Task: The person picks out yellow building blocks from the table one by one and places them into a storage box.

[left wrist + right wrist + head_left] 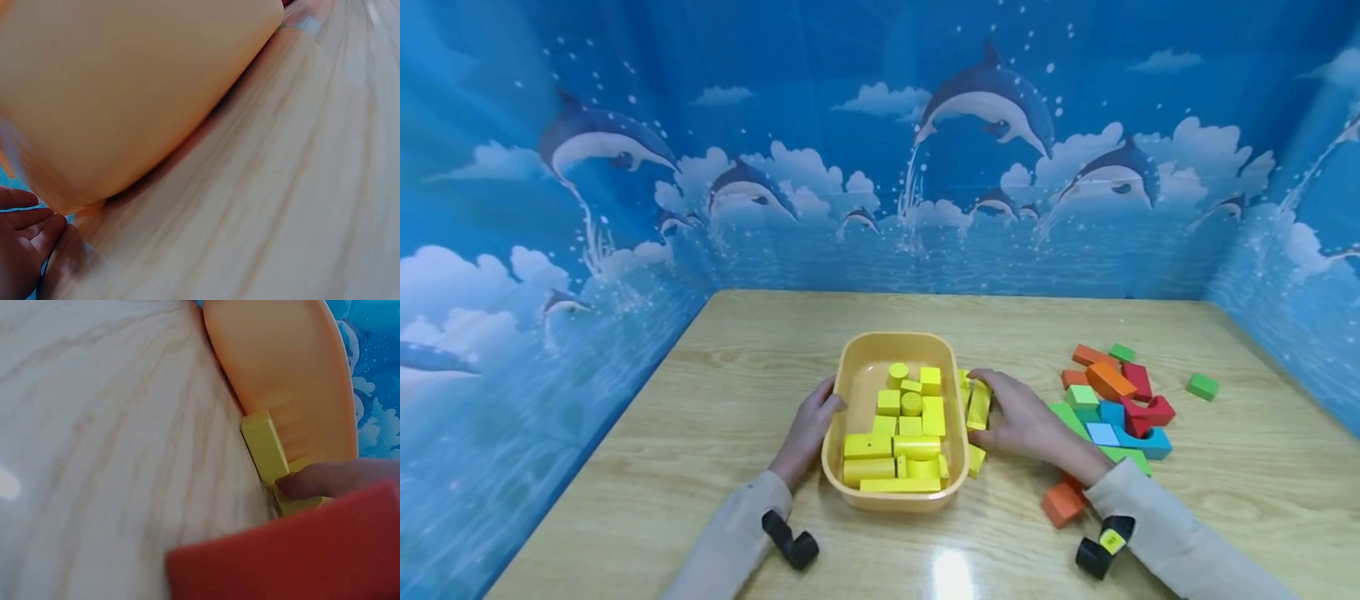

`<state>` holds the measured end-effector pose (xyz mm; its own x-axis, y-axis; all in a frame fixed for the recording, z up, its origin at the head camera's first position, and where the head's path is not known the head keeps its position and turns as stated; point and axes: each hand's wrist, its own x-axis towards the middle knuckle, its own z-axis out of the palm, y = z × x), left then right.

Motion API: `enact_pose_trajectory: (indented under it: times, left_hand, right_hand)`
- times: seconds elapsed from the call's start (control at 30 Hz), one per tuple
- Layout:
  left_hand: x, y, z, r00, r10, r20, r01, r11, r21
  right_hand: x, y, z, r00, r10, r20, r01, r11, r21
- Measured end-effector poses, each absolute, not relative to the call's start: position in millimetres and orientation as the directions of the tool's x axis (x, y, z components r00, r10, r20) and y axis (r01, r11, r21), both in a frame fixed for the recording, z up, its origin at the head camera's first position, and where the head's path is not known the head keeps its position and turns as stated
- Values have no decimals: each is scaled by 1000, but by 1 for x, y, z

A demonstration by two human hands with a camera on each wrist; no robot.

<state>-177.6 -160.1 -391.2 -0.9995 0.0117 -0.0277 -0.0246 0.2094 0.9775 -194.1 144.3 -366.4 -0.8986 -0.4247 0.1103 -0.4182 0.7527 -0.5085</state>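
Note:
A yellow-orange plastic tub [898, 504] stands on the table with several yellow blocks [888, 403] inside: cubes, cylinders, bars and an arch. My left hand [805, 429] grips its left side, thumb over the rim and fingers along the outside; in the left wrist view the fingers [28, 234] show by the tub's base. On the other side, my right hand [1026, 417] holds a yellow block [979, 405] between thumb and fingers, close against the tub. Another yellow block [976, 460] lies by the thumb, and one more stands partly hidden behind the fingertips.
Right of my right hand lies a loose pile of blocks: orange [1109, 381], red [1138, 381], blue [1102, 434] and green [1082, 397]. An orange-red block [1063, 503] sits near my right wrist. One green block [1202, 386] lies farther right. A dolphin-print curtain [880, 167] surrounds the table.

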Motion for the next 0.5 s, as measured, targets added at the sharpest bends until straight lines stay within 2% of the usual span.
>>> enact_pose_trajectory:
  times: [0.17, 0.3, 0.4, 0.5]
  left_hand:
    - [-177, -160, -389, -1000, 12, -15, -12, 215, 977]
    - [-178, -160, -390, -1000, 12, -10, -7, 223, 975]
    - [-178, -160, -390, -1000, 9, -14, -12, 223, 975]
    - [-179, -160, -392, -1000, 12, -9, -6, 209, 978]
  right_hand:
    - [-204, 149, -341, -909, -366, 199, -414, 750, -516]
    - [-212, 139, -312, -890, -360, 279, -455, 699, -551]
    - [-209, 115, -305, -851, -447, 275, -521, 652, -552]
    - [-203, 85, -311, -774, -582, 248, -618, 609, -497]
